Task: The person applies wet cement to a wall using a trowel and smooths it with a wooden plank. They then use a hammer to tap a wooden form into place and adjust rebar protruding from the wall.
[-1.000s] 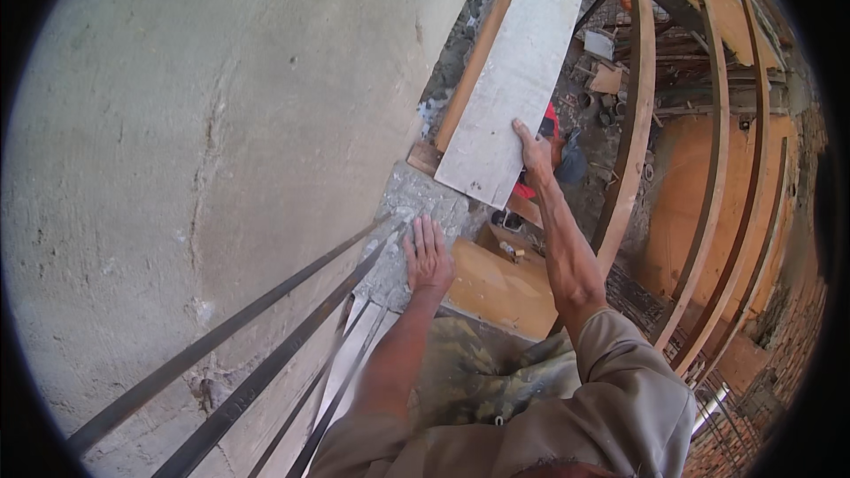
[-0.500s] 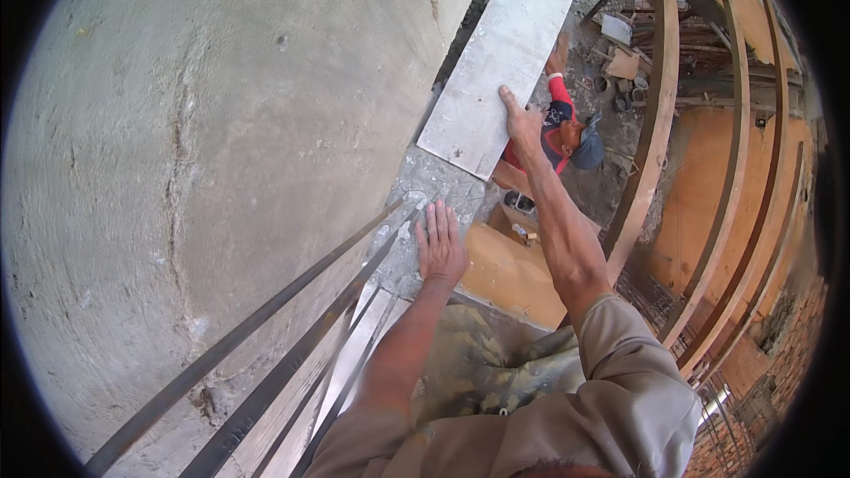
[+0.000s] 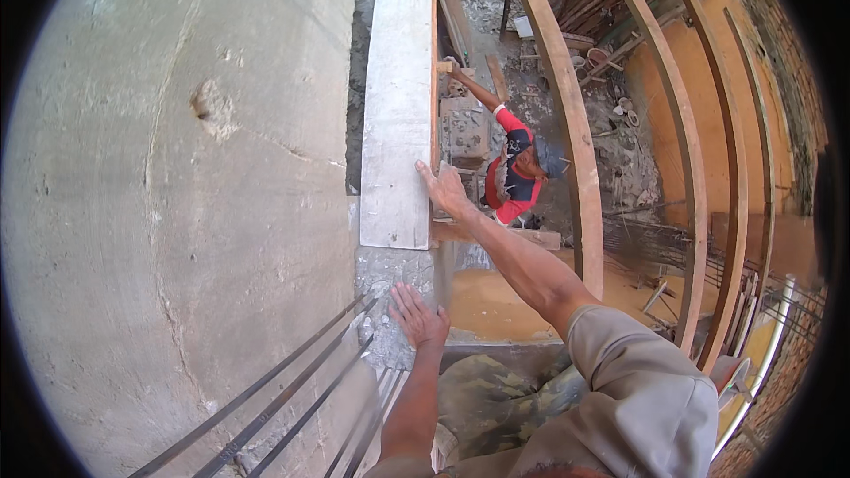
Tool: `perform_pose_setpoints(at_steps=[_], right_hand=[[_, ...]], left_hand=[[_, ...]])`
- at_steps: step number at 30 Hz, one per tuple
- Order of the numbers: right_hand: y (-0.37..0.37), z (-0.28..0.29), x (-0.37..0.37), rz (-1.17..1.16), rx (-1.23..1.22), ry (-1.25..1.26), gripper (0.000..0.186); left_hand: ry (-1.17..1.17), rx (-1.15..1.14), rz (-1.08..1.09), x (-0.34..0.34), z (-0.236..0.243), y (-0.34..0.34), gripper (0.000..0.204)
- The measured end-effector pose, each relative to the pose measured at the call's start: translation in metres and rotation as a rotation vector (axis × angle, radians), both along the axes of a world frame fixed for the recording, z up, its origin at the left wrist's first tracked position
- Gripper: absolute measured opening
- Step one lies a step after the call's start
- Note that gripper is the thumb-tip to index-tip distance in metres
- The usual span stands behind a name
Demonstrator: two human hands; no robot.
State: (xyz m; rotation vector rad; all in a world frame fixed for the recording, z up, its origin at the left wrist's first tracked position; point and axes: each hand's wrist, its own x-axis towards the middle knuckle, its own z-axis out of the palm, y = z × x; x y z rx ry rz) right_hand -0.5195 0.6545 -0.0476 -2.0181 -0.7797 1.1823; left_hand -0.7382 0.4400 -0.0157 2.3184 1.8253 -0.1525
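Observation:
A long whitish board [image 3: 398, 106] lies along the top of the grey wall. My right hand [image 3: 447, 190] is at the right edge of its near end, thumb on the upper face and the other fingers down the side, partly hidden. Just short of that end, my left hand [image 3: 419, 319] lies flat with fingers spread on rough concrete [image 3: 390, 267]. Steel bars [image 3: 292, 381] stick out of this concrete beside my left hand.
Below on the right, a person [image 3: 513, 173] in a red and dark shirt reaches toward a wooden piece at the board's side. Curving wooden beams [image 3: 567, 115] span the right. A plastered wall [image 3: 239, 212] fills the left.
The view has turned, so the board now runs nearly straight up the picture. Both my hands keep to their places at the board's edge and on the concrete. The person below shows more fully.

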Motion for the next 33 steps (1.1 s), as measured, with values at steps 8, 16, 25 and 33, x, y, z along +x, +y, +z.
perform_pose_setpoints(at_steps=[8,16,25,33], right_hand=[[0.013,-0.026,-0.017,-0.468,0.24,0.116,0.094],[-0.038,0.021,-0.001,-0.093,0.205,0.129,0.087],[-0.293,0.032,0.195,-0.162,0.058,-0.906,0.093],[-0.334,0.016,0.188,-0.265,-0.161,-0.226,0.088]], left_hand=[[0.055,-0.05,-0.001,0.017,0.009,0.004,0.101],[0.052,0.006,-0.042,0.009,0.011,-0.003,0.101],[0.16,-0.022,-0.023,0.011,0.005,-0.006,0.107],[0.219,0.008,-0.044,0.011,0.016,-0.006,0.11]])
